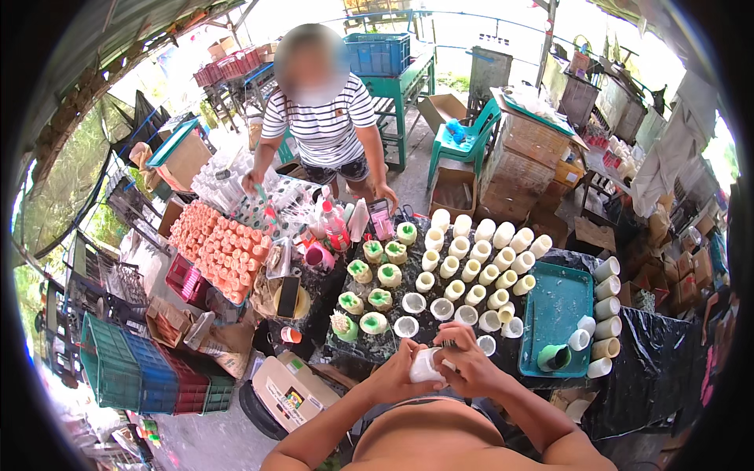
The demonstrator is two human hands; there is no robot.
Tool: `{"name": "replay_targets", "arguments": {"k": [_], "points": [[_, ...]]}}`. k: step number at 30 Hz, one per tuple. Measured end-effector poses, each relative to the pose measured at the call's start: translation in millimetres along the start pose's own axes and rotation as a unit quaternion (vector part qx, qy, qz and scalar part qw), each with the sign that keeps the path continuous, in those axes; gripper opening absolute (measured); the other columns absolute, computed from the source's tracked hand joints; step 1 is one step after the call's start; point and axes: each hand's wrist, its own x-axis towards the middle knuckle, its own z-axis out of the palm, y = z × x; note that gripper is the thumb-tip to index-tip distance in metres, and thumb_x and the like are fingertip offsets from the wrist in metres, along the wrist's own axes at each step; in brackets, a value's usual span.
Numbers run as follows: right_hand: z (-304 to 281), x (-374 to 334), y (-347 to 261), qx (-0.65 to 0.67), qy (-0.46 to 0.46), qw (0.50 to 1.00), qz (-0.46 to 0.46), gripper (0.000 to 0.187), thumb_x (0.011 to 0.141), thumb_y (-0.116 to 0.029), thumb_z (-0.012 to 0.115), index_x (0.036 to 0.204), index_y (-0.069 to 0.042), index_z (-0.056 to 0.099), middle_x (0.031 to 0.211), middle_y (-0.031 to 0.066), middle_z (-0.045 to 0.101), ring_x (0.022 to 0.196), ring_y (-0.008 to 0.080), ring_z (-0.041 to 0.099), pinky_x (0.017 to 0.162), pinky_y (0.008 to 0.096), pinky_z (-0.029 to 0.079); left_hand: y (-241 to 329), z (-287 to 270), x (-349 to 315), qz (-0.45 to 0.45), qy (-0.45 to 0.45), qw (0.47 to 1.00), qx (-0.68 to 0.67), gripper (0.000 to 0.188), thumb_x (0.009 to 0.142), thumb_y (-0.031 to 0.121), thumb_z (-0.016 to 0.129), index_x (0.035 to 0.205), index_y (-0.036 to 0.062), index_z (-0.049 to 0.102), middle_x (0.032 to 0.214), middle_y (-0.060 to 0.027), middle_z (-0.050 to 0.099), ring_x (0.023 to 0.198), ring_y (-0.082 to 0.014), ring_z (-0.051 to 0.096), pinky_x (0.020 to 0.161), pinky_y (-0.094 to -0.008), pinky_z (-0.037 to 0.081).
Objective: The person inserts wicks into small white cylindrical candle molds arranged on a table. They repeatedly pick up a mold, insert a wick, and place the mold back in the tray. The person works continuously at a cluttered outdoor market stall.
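Note:
In front of my body, my left hand is closed around a white cup-shaped piece. My right hand grips the same piece from the other side, its fingers curled over the top. A small dark item shows by the right fingers; its kind is unclear. Just beyond my hands, white round cups stand on the dark table, with rows of cream hollow cylinders behind them. To the left are cream pieces with green tops. A teal tray at right holds a green cup and white ones.
Across the table stands a person in a striped shirt, one hand over a cluttered surface. Orange-pink pieces are massed at left, near a phone and a pink bottle. Stacked crates and a beige box stand at lower left.

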Motion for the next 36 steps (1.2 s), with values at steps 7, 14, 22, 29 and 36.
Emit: {"name": "replay_targets", "arguments": {"k": [7, 14, 22, 29, 36], "points": [[-3, -6, -1, -0.022, 0.057, 0.998, 0.031, 0.013, 0.089, -0.004, 0.074, 0.099, -0.004, 0.065, 0.129, 0.013, 0.054, 0.137, 0.0414, 0.047, 0.114, 0.0549, 0.039, -9, 4, -5, 0.04, 0.012, 0.998, 0.041, 0.078, 0.086, 0.032, 0.092, 0.124, -0.0012, 0.033, 0.126, -0.0198, 0.057, 0.118, -0.0281, 0.061, 0.101, -0.0397, 0.051], [5, -13, 8, 0.007, 0.031, 0.996, 0.078, 0.013, 0.089, -0.014, 0.081, 0.098, -0.01, 0.073, 0.13, 0.0051, 0.067, 0.142, 0.0371, 0.05, 0.117, 0.056, 0.037, -15, 19, 0, 0.08, 0.039, 0.996, 0.024, 0.082, 0.085, 0.027, 0.094, 0.128, -0.0015, 0.03, 0.131, -0.019, 0.05, 0.123, -0.0271, 0.056, 0.105, -0.0378, 0.048], [4, -12, 0, -0.053, 0.056, 0.994, 0.074, 0.015, 0.084, -0.017, 0.084, 0.097, -0.015, 0.076, 0.13, 0.0023, 0.067, 0.14, 0.0329, 0.052, 0.124, 0.0626, 0.025, -16, 25, -4, 0.082, 0.023, 0.995, 0.044, 0.09, 0.085, 0.029, 0.094, 0.133, -0.0044, 0.026, 0.133, -0.0186, 0.046, 0.122, -0.0262, 0.052, 0.109, -0.0383, 0.043], [2, -10, -2, -0.027, 0.136, 0.986, 0.089, 0.013, 0.09, -0.014, 0.078, 0.1, -0.012, 0.069, 0.12, 0.0074, 0.062, 0.133, 0.0327, 0.055, 0.121, 0.0647, 0.024, -33, 30, 2, 0.104, 0.086, 0.989, 0.055, 0.092, 0.084, 0.029, 0.093, 0.134, -0.0035, 0.024, 0.126, -0.0177, 0.051, 0.115, -0.0269, 0.056, 0.104, -0.0375, 0.045], [-2, 2, -7, 0.159, 0.135, 0.95, 0.232, 0.021, 0.101, -0.014, 0.07, 0.116, 0.0, 0.07, 0.121, 0.015, 0.067, 0.114, 0.0278, 0.065, 0.099, 0.0375, 0.05, -1, 43, 19, 0.008, 0.161, 0.964, -0.212, 0.071, 0.096, 0.027, 0.08, 0.13, 0.0038, 0.023, 0.134, -0.0105, 0.04, 0.123, -0.0148, 0.045, 0.108, -0.0345, 0.043]]}}
